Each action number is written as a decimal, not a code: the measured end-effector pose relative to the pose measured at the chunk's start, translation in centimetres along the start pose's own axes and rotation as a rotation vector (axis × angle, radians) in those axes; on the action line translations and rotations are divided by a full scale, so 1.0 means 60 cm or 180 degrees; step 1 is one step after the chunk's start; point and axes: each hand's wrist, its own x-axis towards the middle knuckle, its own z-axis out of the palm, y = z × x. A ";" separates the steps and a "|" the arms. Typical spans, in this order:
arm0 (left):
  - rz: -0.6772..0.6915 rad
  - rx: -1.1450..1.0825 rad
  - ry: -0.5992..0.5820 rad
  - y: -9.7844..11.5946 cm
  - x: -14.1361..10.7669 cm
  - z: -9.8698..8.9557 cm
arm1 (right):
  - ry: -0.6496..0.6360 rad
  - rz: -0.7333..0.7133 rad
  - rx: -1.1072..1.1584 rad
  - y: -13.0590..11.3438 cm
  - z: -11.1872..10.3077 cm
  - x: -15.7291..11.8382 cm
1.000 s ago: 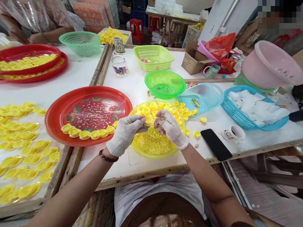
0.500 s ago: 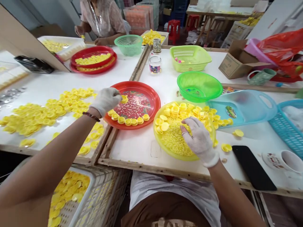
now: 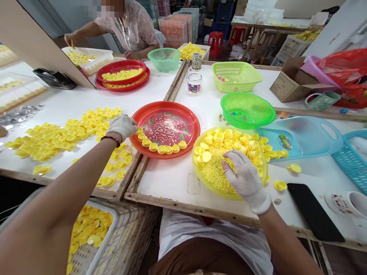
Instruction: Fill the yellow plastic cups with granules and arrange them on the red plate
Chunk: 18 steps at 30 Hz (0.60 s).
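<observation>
My left hand (image 3: 123, 126), in a white glove with bare fingertips, is at the left rim of a round red tray (image 3: 193, 130). Its fingers are curled together against a small yellow cup-shaped piece (image 3: 139, 130), at the upper end of a curved row of such pieces along the tray's near edge. In a yellow basin (image 3: 197, 179), my right hand (image 3: 243, 173), gloved alike and wearing a ring, rests over small yellow granules (image 3: 215, 172). Its thumb and fingers are bent together; what they pinch is hidden. More yellow cups (image 3: 226, 137) are heaped at the basin's far side.
Yellow pieces (image 3: 54, 139) spread over the left tabletop. A green bowl (image 3: 248, 110), a blue tray (image 3: 309, 133), a black phone (image 3: 314, 212) and a mug (image 3: 348, 202) stand around the basin. Across the table a person (image 3: 129, 30) reaches into a white tray (image 3: 99, 57).
My left hand has moved left and down with its yellow cup, from over the tray to the rim, where the row is one piece longer. My right hand stays in the basin.
</observation>
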 end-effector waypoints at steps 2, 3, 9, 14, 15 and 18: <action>-0.0045 -0.0142 -0.0132 0.001 0.000 0.000 | -0.0036 0.0007 0.0010 -0.001 -0.001 -0.003; -0.0058 -0.0214 -0.0196 0.000 -0.001 0.001 | -0.0054 0.0014 0.0020 -0.001 -0.001 -0.004; -0.0335 -0.0612 0.0105 -0.013 -0.005 0.004 | -0.0033 0.0058 0.0106 0.001 -0.006 -0.015; -0.0402 -0.1512 -0.0492 -0.035 -0.014 0.023 | -0.0234 -0.0037 0.0079 0.000 0.000 -0.034; -0.0427 -0.1704 -0.0561 -0.038 -0.018 0.030 | -0.0260 -0.0036 0.0069 0.001 0.001 -0.038; -0.0260 -0.2304 -0.0539 -0.043 -0.039 0.053 | -0.0280 -0.0016 0.0088 0.006 0.003 -0.048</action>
